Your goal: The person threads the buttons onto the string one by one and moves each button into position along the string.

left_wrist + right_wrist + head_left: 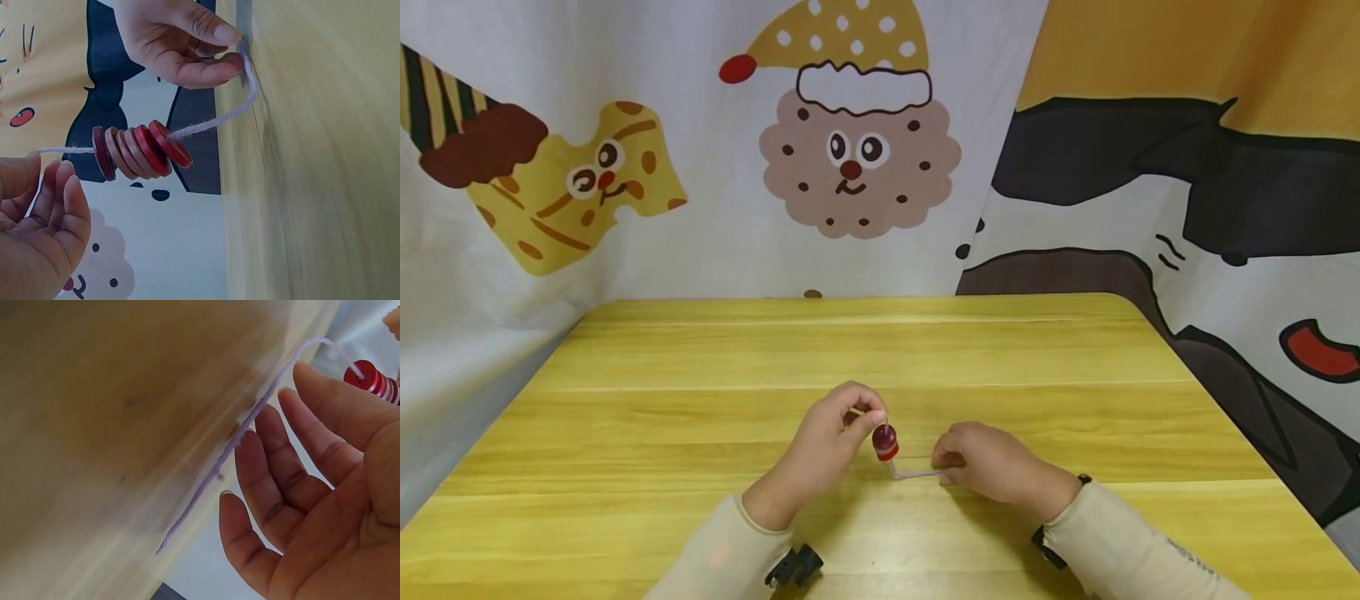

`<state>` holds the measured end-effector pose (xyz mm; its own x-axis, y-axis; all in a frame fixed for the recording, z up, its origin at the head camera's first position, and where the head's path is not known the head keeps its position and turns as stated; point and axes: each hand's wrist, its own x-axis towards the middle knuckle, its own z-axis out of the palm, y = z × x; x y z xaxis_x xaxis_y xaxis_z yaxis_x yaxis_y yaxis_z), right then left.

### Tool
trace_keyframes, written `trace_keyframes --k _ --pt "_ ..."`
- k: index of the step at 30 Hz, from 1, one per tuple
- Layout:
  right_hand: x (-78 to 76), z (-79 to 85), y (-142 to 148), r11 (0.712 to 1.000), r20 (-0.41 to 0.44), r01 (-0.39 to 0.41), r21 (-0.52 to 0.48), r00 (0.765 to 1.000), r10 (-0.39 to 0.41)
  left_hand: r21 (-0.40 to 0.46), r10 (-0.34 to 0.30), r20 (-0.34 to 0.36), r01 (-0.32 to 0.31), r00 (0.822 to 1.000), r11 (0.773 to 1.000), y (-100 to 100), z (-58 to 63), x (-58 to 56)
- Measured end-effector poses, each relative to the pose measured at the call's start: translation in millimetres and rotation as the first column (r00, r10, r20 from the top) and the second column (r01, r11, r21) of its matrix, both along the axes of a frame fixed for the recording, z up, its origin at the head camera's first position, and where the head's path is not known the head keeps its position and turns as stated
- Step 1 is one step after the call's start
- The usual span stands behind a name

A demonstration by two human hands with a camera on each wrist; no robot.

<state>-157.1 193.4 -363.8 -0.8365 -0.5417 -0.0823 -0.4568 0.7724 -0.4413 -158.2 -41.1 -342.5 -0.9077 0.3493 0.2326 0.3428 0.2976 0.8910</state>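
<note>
Several round, flat buttons (137,150) in dark red, pink and bright red are threaded in a row on a pale purple cord (228,115). My left hand (823,442) pinches the cord between thumb and forefinger, just above the dark red button in the head view. Below the buttons, the cord bends toward my right hand (996,467). In the right wrist view, the right hand (325,506) has loosely bent, spread fingers, with a gap between thumb and forefinger. The cord's loose end (164,542) runs along beside those fingertips.
Both hands are over a yellow wood-grain table (700,358). Behind it hangs a white cloth (715,242) printed with cartoon figures. A black strap with a small device (793,567) shows at the left wrist, and another black strap (1048,546) at the right.
</note>
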Motion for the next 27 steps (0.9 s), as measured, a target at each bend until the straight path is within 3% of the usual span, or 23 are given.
trace_keyframes --k 8,27 --pt "-0.5 0.7 -0.4 0.999 -0.016 -0.013 0.041 1.000 0.013 -0.006 0.025 0.024 -0.025 0.999 1.000 -1.6 1.6 -3.2" --pt "-6.1 -6.2 2.6 0.989 -0.137 -0.144 0.038 0.979 0.148 -0.020 0.075 0.030 -0.075 0.997 0.997 -6.8 1.6 -8.8"
